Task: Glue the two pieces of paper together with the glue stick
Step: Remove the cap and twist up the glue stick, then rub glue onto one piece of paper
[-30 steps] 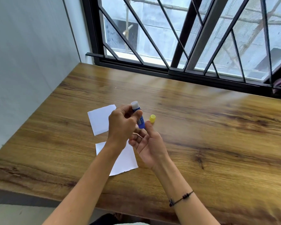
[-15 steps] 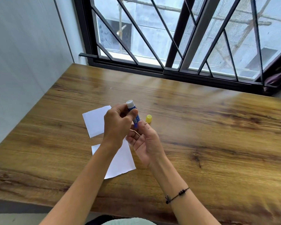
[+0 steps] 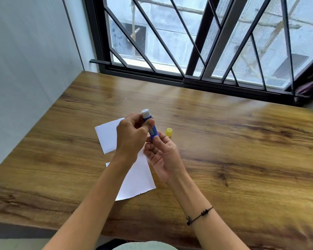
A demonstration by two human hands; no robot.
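Where the wooden table (image 3: 242, 141) meets a dark-framed window (image 3: 197, 42) with slanted black bars, daylight falls across the brown grain and leaves a pale sheen near the far edge. A plain light wall (image 3: 25, 69) closes the left side, and the table runs right up to it. Above the tabletop, the left hand (image 3: 132, 139) grips the upper part of a blue glue stick (image 3: 153, 129), whose white tip points up and away. The right hand (image 3: 163, 156) pinches the stick's lower end with fingertips, palm turned up; a thin dark bracelet (image 3: 200, 214) circles that wrist. Two white paper pieces lie flat under the hands: the far paper (image 3: 107, 134) and the near paper (image 3: 137, 179), partly hidden by the forearms. A small yellow cap (image 3: 169, 132) sits on the wood just right of the stick.
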